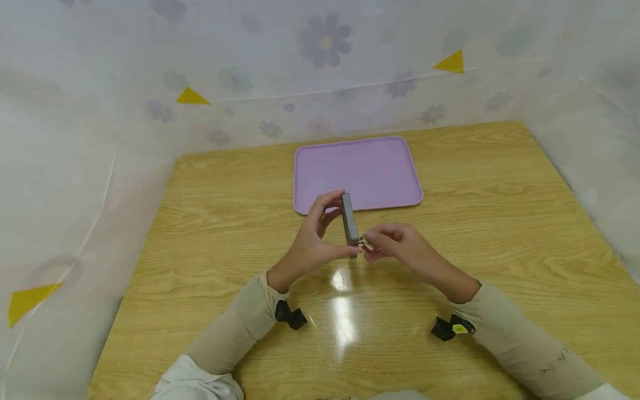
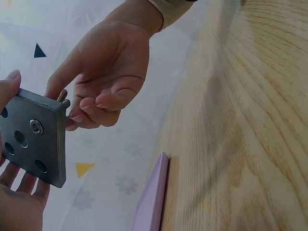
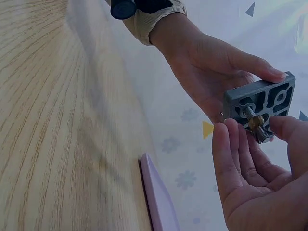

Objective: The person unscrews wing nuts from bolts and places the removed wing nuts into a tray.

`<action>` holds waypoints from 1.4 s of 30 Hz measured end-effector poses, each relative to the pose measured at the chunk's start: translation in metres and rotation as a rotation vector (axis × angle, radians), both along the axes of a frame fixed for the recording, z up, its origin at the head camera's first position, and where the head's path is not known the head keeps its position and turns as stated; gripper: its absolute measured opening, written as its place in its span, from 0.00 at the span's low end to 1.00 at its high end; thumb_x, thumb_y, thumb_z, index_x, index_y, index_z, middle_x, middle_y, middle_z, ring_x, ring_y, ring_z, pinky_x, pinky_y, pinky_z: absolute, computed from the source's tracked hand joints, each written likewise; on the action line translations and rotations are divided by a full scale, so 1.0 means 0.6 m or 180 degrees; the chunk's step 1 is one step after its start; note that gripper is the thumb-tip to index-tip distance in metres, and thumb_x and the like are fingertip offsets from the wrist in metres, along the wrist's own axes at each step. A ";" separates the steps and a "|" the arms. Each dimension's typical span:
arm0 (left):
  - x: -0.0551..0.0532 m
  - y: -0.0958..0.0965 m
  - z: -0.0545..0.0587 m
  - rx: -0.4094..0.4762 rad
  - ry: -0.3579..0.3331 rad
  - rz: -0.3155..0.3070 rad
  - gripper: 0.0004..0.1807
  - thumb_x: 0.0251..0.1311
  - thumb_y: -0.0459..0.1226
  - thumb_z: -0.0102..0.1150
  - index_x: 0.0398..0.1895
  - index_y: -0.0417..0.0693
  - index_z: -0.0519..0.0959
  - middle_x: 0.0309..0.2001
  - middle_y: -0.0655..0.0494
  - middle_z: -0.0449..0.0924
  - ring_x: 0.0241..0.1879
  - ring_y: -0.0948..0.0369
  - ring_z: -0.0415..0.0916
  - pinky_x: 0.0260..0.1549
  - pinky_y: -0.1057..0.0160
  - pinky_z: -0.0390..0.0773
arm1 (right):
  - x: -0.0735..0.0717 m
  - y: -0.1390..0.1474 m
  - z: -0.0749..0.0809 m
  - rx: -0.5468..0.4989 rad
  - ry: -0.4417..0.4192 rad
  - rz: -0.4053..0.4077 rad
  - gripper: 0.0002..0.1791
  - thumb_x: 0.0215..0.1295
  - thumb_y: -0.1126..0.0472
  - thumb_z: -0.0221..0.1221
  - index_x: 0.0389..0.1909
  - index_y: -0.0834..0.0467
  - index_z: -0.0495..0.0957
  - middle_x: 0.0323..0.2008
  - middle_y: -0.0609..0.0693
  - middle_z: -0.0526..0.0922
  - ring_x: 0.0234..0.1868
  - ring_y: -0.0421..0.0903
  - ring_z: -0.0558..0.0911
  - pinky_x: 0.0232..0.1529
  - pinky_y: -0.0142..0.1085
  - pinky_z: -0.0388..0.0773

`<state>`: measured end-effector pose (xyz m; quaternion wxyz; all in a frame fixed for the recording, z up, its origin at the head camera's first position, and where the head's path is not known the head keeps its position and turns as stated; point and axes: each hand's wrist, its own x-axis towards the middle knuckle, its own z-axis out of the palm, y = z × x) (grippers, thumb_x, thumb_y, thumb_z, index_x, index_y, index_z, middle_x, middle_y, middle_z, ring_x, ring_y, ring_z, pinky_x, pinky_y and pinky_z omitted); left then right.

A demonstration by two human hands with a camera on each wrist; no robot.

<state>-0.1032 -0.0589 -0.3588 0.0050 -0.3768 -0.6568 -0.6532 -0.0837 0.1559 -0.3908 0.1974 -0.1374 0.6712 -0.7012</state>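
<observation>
Two hands work on one grey block (image 1: pixel 350 219), which is held above the wooden table (image 1: pixel 215 222) with the lilac tray (image 1: pixel 360 171) at its 12 o'clock in the head view. The left hand (image 1: pixel 311 238), at 8 o'clock, grips the block by opposite edges, thumb at the near end and fingertips at the far end. The right hand (image 1: pixel 410 250), at 4 o'clock, has thumb and fingertips pinched about the brass nut (image 3: pixel 257 121) on the threaded bolt (image 3: pixel 263 135) that juts from the ribbed face. The block looks like cast metal, so it should be stiff, rather heavy for its size and hard to damage; its smooth sides could slip under a light touch. The edges seem the best hold, leaving both faces and the holes free. The nut, small and probably slick, likely wants a fingertip pinch across its sides; the bolt thread may feel rough against the skin.
</observation>
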 end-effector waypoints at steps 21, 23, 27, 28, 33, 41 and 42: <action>-0.006 -0.003 -0.001 -0.0035 0.0023 0.0013 0.53 0.31 0.16 0.71 0.65 0.30 0.53 0.58 0.35 0.58 0.57 0.51 0.60 0.62 0.50 0.63 | -0.002 -0.006 -0.015 0.0432 0.2250 -0.0361 0.16 0.51 0.77 0.64 0.38 0.58 0.80 0.39 0.50 0.82 0.42 0.45 0.80 0.48 0.35 0.78; -0.007 -0.001 0.000 -0.0018 0.0044 0.0006 0.53 0.31 0.16 0.71 0.65 0.30 0.53 0.58 0.35 0.58 0.57 0.50 0.59 0.62 0.49 0.63 | -0.005 -0.004 -0.017 0.0520 0.2554 -0.0396 0.18 0.48 0.78 0.65 0.38 0.57 0.80 0.39 0.50 0.82 0.42 0.45 0.80 0.47 0.33 0.78; -0.009 0.004 0.000 0.0000 0.0040 -0.0016 0.53 0.31 0.16 0.71 0.65 0.28 0.53 0.57 0.36 0.59 0.56 0.49 0.59 0.61 0.49 0.63 | -0.007 0.006 -0.019 0.0623 0.2797 -0.0377 0.21 0.46 0.81 0.64 0.38 0.56 0.81 0.41 0.50 0.82 0.45 0.46 0.79 0.50 0.30 0.75; -0.009 0.005 0.000 0.0000 0.0029 -0.0012 0.52 0.31 0.16 0.71 0.65 0.29 0.53 0.57 0.36 0.59 0.56 0.49 0.60 0.61 0.49 0.63 | -0.006 0.009 -0.019 0.0643 0.2810 -0.0362 0.22 0.47 0.82 0.63 0.38 0.55 0.81 0.42 0.51 0.82 0.46 0.46 0.78 0.51 0.29 0.74; -0.009 0.009 -0.002 0.0010 0.0019 0.0032 0.53 0.31 0.17 0.72 0.65 0.30 0.53 0.57 0.36 0.59 0.56 0.51 0.60 0.61 0.50 0.64 | -0.002 0.020 -0.012 0.0611 0.2548 -0.0469 0.19 0.54 0.83 0.54 0.40 0.60 0.80 0.43 0.55 0.81 0.47 0.47 0.78 0.51 0.31 0.75; -0.010 0.016 -0.003 0.0039 0.0008 -0.0001 0.53 0.31 0.17 0.72 0.65 0.30 0.53 0.58 0.33 0.57 0.57 0.52 0.60 0.61 0.50 0.64 | 0.001 0.030 -0.007 0.0280 0.0732 -0.0416 0.14 0.70 0.62 0.50 0.45 0.70 0.76 0.39 0.63 0.80 0.39 0.54 0.82 0.42 0.40 0.81; -0.009 0.016 -0.004 0.0033 0.0008 -0.0004 0.53 0.31 0.17 0.72 0.65 0.29 0.53 0.58 0.34 0.58 0.57 0.51 0.60 0.61 0.50 0.64 | 0.001 0.030 -0.008 0.0264 0.0605 -0.0336 0.15 0.70 0.61 0.50 0.45 0.69 0.76 0.39 0.64 0.80 0.39 0.55 0.82 0.43 0.41 0.81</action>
